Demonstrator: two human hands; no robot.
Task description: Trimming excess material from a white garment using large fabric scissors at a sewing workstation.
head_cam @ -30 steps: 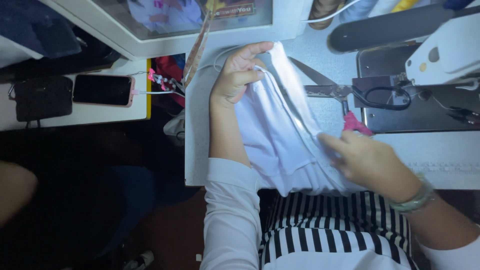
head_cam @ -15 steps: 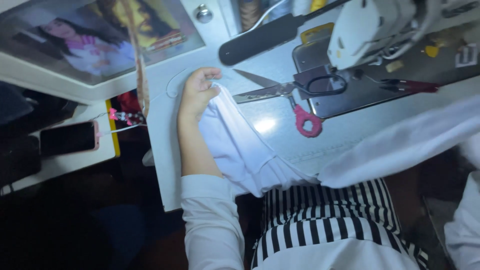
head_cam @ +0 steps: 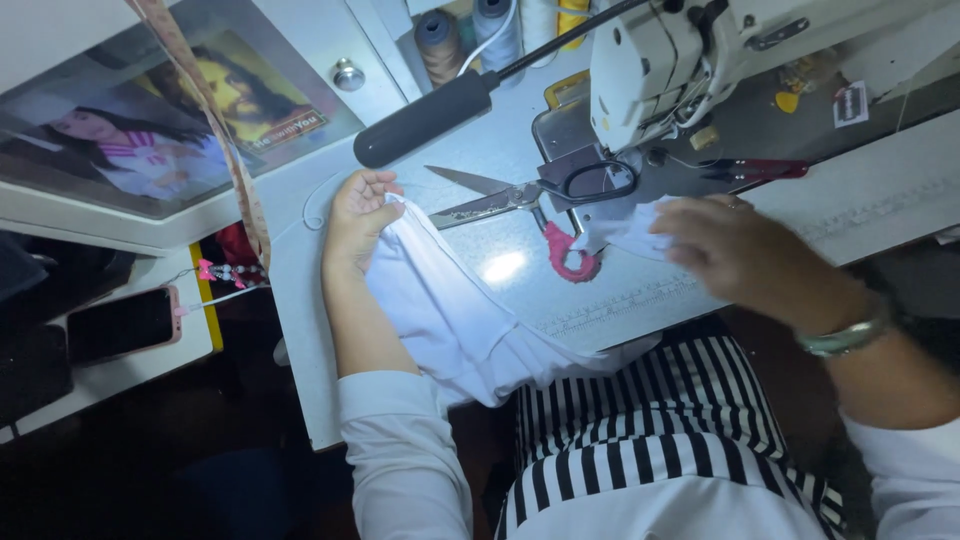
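Left hand [head_cam: 358, 215]: closed on one end of the white cloth [head_cam: 450, 315], held on the sewing table [head_cam: 300, 300].
Right hand [head_cam: 745, 255]: the other end of the cloth is pinched near the sewing machine [head_cam: 660, 60].
Cloth: stretched between both hands, sagging over the table edge.
Scissors [head_cam: 530, 205]: laid on the table between the hands.
Phone [head_cam: 120, 325]: on a side shelf, left.

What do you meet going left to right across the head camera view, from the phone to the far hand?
Phone → left hand → white cloth → scissors → right hand → bracelet.
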